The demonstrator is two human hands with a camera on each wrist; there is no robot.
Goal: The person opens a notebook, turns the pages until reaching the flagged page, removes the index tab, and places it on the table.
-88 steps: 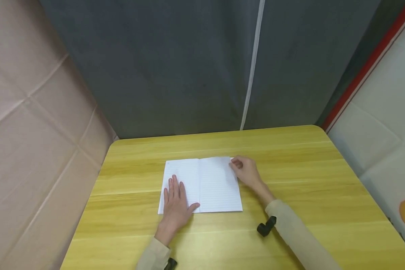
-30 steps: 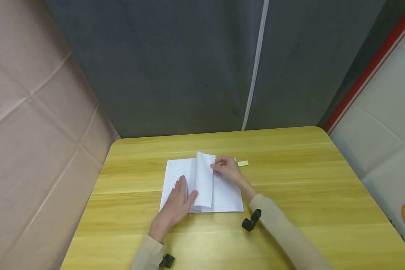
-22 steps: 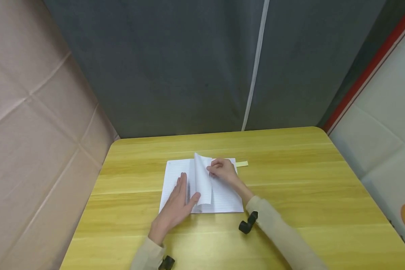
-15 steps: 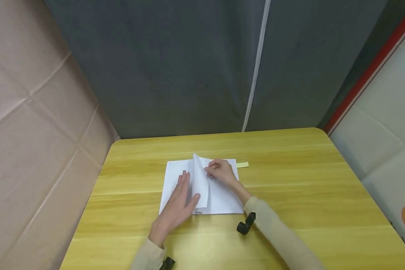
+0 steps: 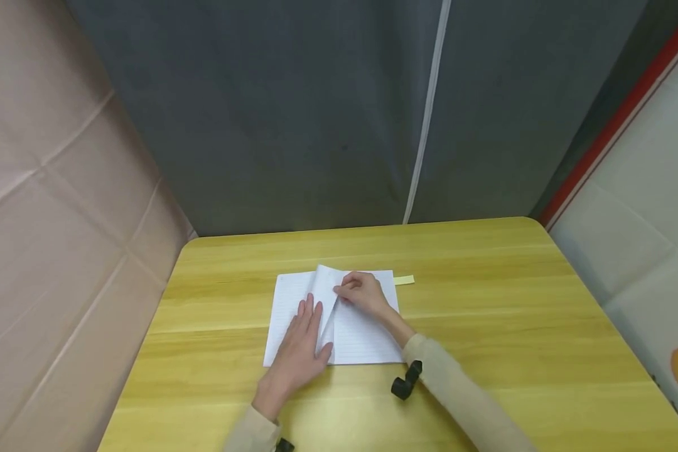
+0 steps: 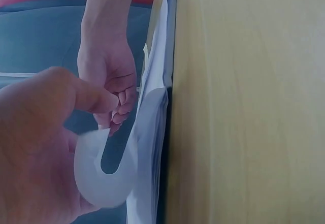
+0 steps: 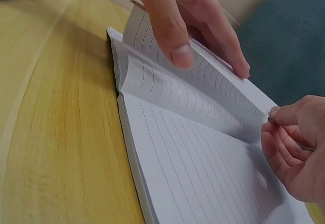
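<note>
A: So where was the white lined paper notebook (image 5: 333, 317)?

B: It lay spread flat near the middle of the yellow wood-grain bench (image 5: 486, 326). The left hand (image 5: 301, 342) rested on its left side with straight fingers, the thumb against the lifted lined sheet (image 7: 203, 99). The right hand (image 5: 364, 295) pinched that sheet's far edge between thumb and curled fingers, the leaf arched over the spine.

A: Which step was that, in your view?

B: A page turn, mid-way, I judged. The leaf stood between the two halves, not yet laid down. The next move seemed to call for carrying the edge across to the left and for the left hand's thumb to clear or receive it, so the paper did not crease.

A: Anything unclear?

B: Plenty. A small pale yellow slip (image 5: 404, 280) poked out past the notebook's far right corner; whether it sat inside the pages or beside them I could not tell. The left wrist view was blurred and mostly palm. Whether one sheet or several were pinched could not be made out. A black wrist mount (image 5: 405, 381) showed at the right sleeve.
</note>
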